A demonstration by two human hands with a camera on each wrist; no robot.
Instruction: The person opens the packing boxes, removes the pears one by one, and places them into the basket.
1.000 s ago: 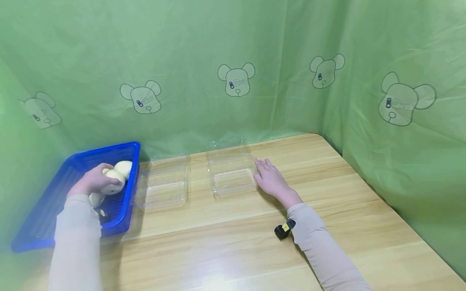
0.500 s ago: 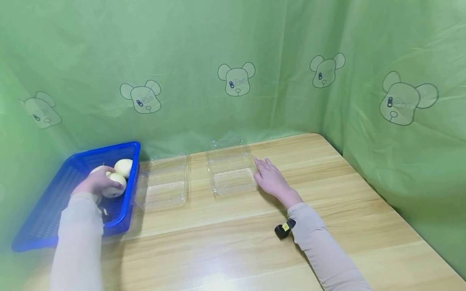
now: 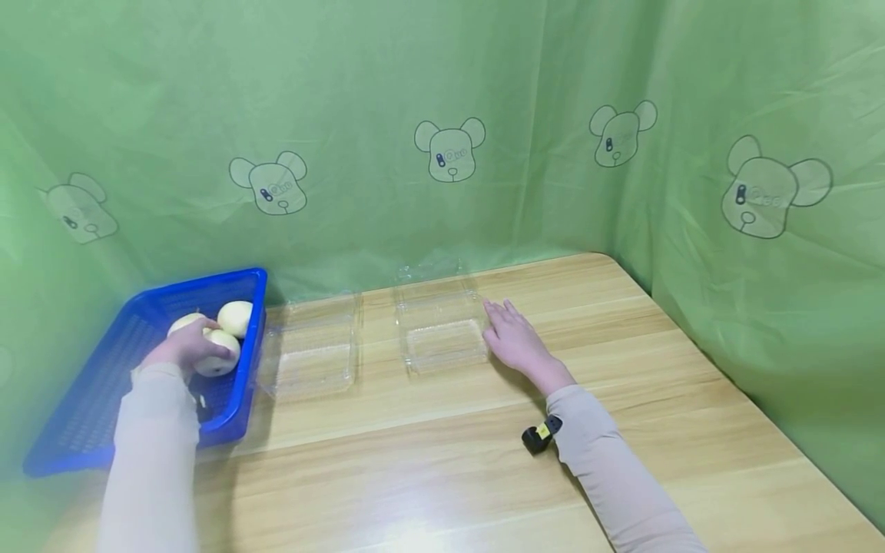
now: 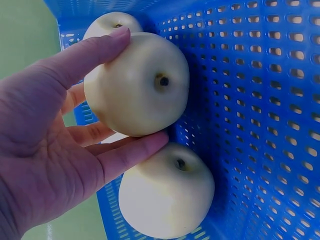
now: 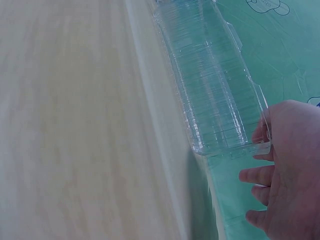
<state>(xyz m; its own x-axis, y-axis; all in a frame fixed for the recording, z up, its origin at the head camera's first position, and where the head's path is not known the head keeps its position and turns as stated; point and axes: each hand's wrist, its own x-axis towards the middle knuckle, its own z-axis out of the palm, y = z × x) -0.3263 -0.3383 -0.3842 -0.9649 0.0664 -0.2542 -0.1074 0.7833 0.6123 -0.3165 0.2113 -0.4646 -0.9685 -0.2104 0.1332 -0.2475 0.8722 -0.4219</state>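
In the head view my left hand (image 3: 181,346) is inside the blue basket (image 3: 254,349), gripping a pale yellow, round pear (image 3: 221,359). The left wrist view shows its thumb over the held pear (image 4: 145,82) and the fingers around its other side. One more pear (image 4: 167,195) lies right beside the fingertips, and another (image 4: 112,22) sits partly hidden behind the held one. My right hand (image 3: 517,342) lies at the right edge of a clear plastic box (image 3: 442,346). Seen from the right wrist, its loosely extended fingers (image 5: 257,175) are at the box's corner.
A second clear plastic box (image 3: 314,361) with its lid raised stands between the basket and the first box. Green curtains (image 3: 359,92) with bear heads close off the back and sides of the wooden table (image 3: 442,461). A black wrist device (image 3: 541,436) hangs at the right sleeve.
My left hand has shifted slightly right and down in the basket with the pear, and a pear behind it shows more. The right hand and the boxes have not moved.
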